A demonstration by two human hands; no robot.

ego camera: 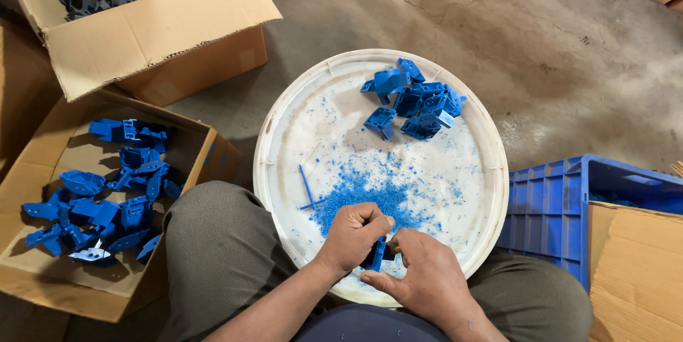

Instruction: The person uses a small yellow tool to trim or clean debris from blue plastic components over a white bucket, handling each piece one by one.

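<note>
Hands work together near the person's lap: the left hand (353, 234) and right hand (420, 278) both have fingers clamped on one small blue plastic part (375, 254) over the round white plastic lid (284, 111). Blue shavings (359, 196) lie there. Far on the lid, a small pile of blue parts (416, 104) looks left to do, while many more fill the open cardboard box (43, 264) on the left.

Both forearms are bare, with no sleeves, watch, bracelet or gloves in view. The left hand (352, 235) and right hand (420, 278) are ungloved and show no rings. The trousers (220, 249) are olive-grey, of plain matte cloth, creased at the knees. A dark navy garment (363, 324) covers the belly at the bottom edge.
</note>
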